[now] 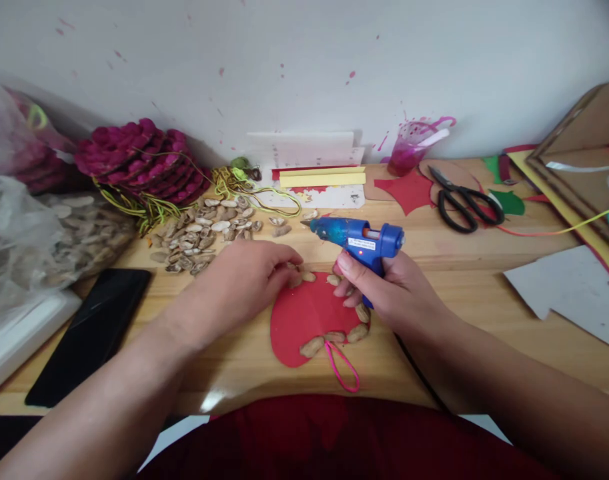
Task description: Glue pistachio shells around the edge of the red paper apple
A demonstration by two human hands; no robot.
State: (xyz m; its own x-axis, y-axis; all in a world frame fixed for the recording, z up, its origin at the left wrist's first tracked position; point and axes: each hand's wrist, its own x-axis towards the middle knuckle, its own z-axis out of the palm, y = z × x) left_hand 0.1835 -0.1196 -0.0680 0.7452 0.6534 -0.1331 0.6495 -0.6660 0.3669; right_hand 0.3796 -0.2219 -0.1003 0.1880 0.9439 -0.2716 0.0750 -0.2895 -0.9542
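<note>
A red heart-shaped paper piece (309,310) lies on the wooden table, with peanut shells (358,333) along part of its edge and a pink cord loop (345,370) at its near side. My left hand (259,273) is closed at the far left edge, thumb and fingers pinched on a peanut shell that they largely cover. Another peanut shell (309,276) sits just right of those fingertips. My right hand (384,283) grips a blue hot glue gun (351,235) above the heart's right side. Its nozzle points left, and a small red light shows on its body.
Loose peanut shells (204,230) are heaped at left, before stacked magenta pieces (139,157). A black phone (91,333) and plastic bag (59,240) lie farther left. Black-handled scissors (467,200), a stained cup (409,150) and cardboard (584,133) stand or lie at right.
</note>
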